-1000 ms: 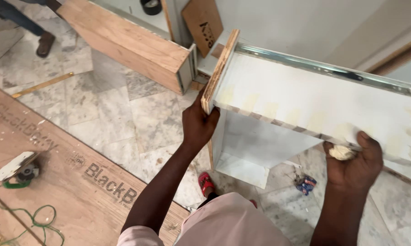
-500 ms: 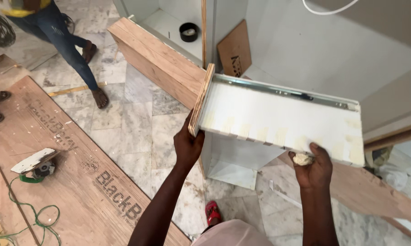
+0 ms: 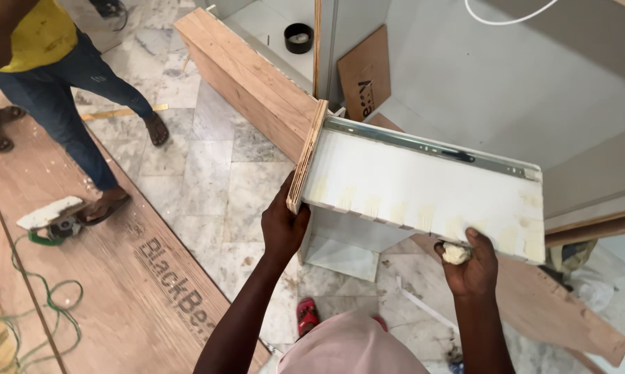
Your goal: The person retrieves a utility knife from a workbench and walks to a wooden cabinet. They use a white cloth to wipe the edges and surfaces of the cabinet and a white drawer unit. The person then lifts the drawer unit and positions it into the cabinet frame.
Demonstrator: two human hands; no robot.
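I look down on my two hands holding a white drawer point(image 3: 423, 187) in the air above a marble floor point(image 3: 209, 173). My left hand point(image 3: 283, 225) grips the lower corner where the drawer's plywood front point(image 3: 307, 156) meets its white side, fingers closed on the edge. My right hand point(image 3: 473, 260) is well apart from it, at the far lower edge, clamped on a small pale wad point(image 3: 455, 253) pressed against the white panel. A metal runner point(image 3: 423, 144) lies along the drawer's upper edge. Pale yellowish smears mark the lower part of the side. A second wooden drawer point(image 3: 250, 76) lies behind it. On the left, a person in jeans point(image 3: 63, 90) stands by a brown board point(image 3: 119, 277), where a power tool point(image 3: 53, 218) with a green cord point(image 3: 22, 312) rests.
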